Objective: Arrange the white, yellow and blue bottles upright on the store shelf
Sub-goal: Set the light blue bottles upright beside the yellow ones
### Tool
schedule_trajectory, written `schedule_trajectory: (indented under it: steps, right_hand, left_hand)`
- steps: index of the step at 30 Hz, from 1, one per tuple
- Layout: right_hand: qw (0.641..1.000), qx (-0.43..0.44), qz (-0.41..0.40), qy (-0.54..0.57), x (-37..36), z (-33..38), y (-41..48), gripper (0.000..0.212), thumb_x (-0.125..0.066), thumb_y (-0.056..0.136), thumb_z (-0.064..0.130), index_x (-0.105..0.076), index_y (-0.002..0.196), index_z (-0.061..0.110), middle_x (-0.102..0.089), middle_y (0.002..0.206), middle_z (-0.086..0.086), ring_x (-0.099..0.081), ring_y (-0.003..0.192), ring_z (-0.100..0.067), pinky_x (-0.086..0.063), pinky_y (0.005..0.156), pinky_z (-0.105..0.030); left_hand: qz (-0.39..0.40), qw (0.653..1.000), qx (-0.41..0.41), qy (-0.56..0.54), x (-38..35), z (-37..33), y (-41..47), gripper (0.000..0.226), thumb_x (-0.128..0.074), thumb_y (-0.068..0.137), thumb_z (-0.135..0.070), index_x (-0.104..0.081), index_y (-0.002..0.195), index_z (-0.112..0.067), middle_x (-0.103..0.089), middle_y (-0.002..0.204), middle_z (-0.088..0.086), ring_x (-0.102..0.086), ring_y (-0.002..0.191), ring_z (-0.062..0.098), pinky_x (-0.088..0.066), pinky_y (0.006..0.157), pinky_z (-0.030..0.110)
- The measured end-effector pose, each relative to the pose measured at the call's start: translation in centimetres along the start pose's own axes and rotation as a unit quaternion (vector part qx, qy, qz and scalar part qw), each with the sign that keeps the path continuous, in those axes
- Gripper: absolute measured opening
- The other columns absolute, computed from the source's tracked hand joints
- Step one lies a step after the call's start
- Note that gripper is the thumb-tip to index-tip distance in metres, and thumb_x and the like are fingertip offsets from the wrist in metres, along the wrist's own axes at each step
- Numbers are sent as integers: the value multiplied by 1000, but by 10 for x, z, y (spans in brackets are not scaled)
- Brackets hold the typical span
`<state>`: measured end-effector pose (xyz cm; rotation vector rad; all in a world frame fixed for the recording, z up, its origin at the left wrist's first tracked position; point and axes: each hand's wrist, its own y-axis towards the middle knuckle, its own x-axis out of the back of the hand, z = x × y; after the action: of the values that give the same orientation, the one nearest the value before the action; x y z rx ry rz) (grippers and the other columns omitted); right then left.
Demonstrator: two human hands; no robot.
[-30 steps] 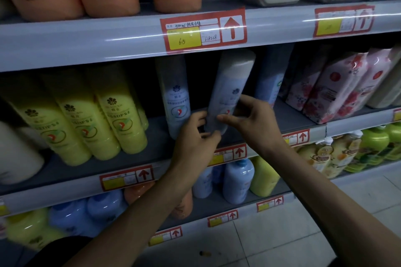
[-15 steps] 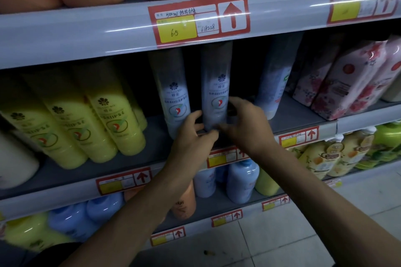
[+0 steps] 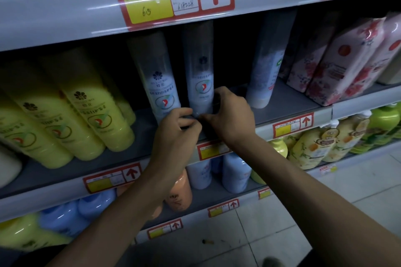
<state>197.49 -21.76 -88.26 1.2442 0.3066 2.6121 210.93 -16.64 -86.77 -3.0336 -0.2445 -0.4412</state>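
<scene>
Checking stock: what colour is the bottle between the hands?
The bottle is pale blue; the head view shows it.

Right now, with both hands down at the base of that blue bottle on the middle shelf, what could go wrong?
1. The held blue bottle stands very near the neighbouring blue bottle; a sideways nudge from the left hand could topple it.
2. The right hand grips only the base, so the tall bottle may tip when released.
3. Its top is hidden behind the upper shelf rail; lifting could snag it.
</scene>
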Motion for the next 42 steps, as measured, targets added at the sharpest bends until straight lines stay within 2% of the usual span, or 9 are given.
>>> schedule_trajectory:
  steps: [6, 9, 13, 17, 21, 27, 36, 39, 42]
  right_hand:
    - [1000, -18, -7, 21, -8, 10, 10, 48, -83, 76, 43, -64, 115, 23, -75, 109, 0, -68, 104, -28, -58, 79, -44]
    - [1000, -30, -4, 8, -16, 17, 15, 41, -80, 76, 40, -64, 106, 18, -74, 102, -6, -69, 100, -32, -58, 77, -46]
    - [999, -35, 6, 12, -21, 22, 18, 39, -79, 79, 36, -64, 107, 14, -73, 106, -11, -67, 102, -36, -58, 80, -47]
    - [999, -31, 11, 13, -20, 20, 19, 38, -77, 83, 32, -64, 112, 13, -72, 110, -12, -64, 106, -37, -55, 82, -43]
    - [1000, -23, 9, 15, -21, 21, 19, 36, -75, 84, 28, -65, 114, 12, -71, 109, -13, -64, 106, -36, -54, 80, -43]
    - [1000, -16, 10, 18, -21, 21, 16, 34, -72, 82, 25, -65, 112, 12, -71, 108, -13, -64, 105, -36, -53, 79, -42]
    - [1000, -10, 15, 12, -24, 19, 18, 40, -76, 86, 36, -60, 111, 10, -67, 113, -14, -60, 111, -37, -51, 81, -41]
    - [1000, -9, 14, 10, -25, 18, 19, 47, -79, 83, 40, -60, 114, 10, -67, 116, -13, -59, 113, -35, -53, 84, -43]
    - [1000, -10, 12, 21, -27, 17, 22, 52, -81, 77, 49, -64, 110, 12, -69, 112, -11, -61, 109, -32, -56, 83, -46]
  left_hand:
    - [6, 1000, 6, 11, -2, -4, 0, 30, -67, 94, -15, -67, 122, -27, -78, 95, -8, -75, 92, 10, -62, 90, 43]
    - [11, 1000, 10, 3, -2, -5, 0, 29, -66, 94, -13, -68, 119, -29, -78, 94, -7, -75, 91, 11, -62, 88, 41]
    - [10, 1000, 8, 1, 0, -5, 0, 30, -64, 94, -10, -68, 116, -31, -78, 93, -6, -75, 90, 8, -57, 77, 26]
    - [14, 1000, 11, -5, 0, -6, 0, 31, -64, 94, -10, -70, 120, -27, -79, 94, -5, -75, 92, 10, -61, 84, 32]
    - [15, 1000, 5, -7, 3, -5, 1, 30, -65, 94, -13, -69, 109, -38, -79, 95, -6, -75, 93, 10, -61, 87, 35]
    - [15, 1000, 3, -8, 4, -5, 1, 30, -64, 94, -12, -70, 107, -40, -79, 93, -9, -75, 91, 9, -60, 83, 31]
    - [7, 1000, 2, 4, 8, -4, 1, 27, -64, 94, -12, -73, 111, -31, -78, 91, -7, -75, 90, 10, -60, 87, 33]
    - [1, 1000, -5, 18, 12, -1, 0, 26, -64, 94, -13, -75, 113, -28, -78, 92, -8, -75, 90, 9, -58, 83, 30]
    - [-4, 1000, -6, 25, 14, 1, 1, 24, -64, 93, -13, -76, 105, -30, -78, 89, -8, -75, 88, 9, -55, 77, 26]
